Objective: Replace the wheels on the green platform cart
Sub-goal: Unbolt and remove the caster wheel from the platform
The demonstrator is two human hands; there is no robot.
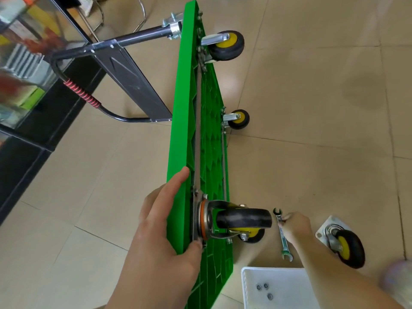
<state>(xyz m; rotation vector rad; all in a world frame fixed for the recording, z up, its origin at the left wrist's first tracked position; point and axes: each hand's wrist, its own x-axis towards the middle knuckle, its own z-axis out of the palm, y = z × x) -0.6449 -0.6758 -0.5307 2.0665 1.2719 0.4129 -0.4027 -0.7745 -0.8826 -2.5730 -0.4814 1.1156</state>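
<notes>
The green cart (180,121) stands on edge, wheels (226,44) pointing right.

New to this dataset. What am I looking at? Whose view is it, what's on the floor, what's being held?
There is no robot here. A person wears a camera on the head, and it looks down at their own hands. The cart stands on its side on the floor, wheels pointing right. The left hand grips its upper edge beside a caster. The right hand grips a wrench low at the floor. Nearby lie a loose wheel and a basket with a few nuts.
</notes>
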